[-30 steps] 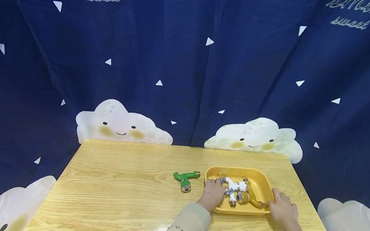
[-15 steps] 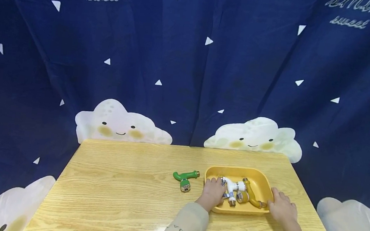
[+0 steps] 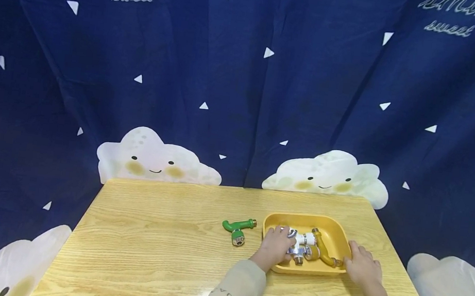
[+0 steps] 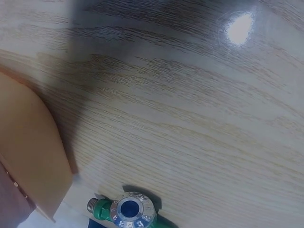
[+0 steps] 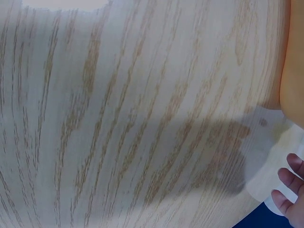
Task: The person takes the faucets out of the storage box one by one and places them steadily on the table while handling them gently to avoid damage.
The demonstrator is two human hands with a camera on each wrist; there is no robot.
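A shiny silver metal part [image 3: 296,253] lies against the white, T-shaped tap with a ribbed knob [image 3: 308,238] in the nine o'clock half of a shallow, rounded orange-yellow tray [image 3: 309,272]; whether the two are one piece I cannot tell. The left hand [image 3: 278,244] reaches over the nine o'clock rim, its fingers bent round the silver part. Toward three o'clock, inside the tray, lies a mustard-yellow, curved tap with metal ends [image 3: 324,252], just beside the white one. The right hand [image 3: 363,265] rests at the tray's three o'clock wall; I cannot tell whether its fingers pinch the rim.

The crowded pieces could probably snag or tip over one another if the left hand lifts or twists carelessly, and the tray could slide should the right hand ease off.

Outside, at nine o'clock, sits a bright-green tap with metal fittings [image 3: 239,226], near the left hand and easily knocked by a wide swing. The pale wood-grain surface [image 3: 158,227] runs broadly beyond it toward nine o'clock; its twelve and three o'clock edges are much nearer the tray.
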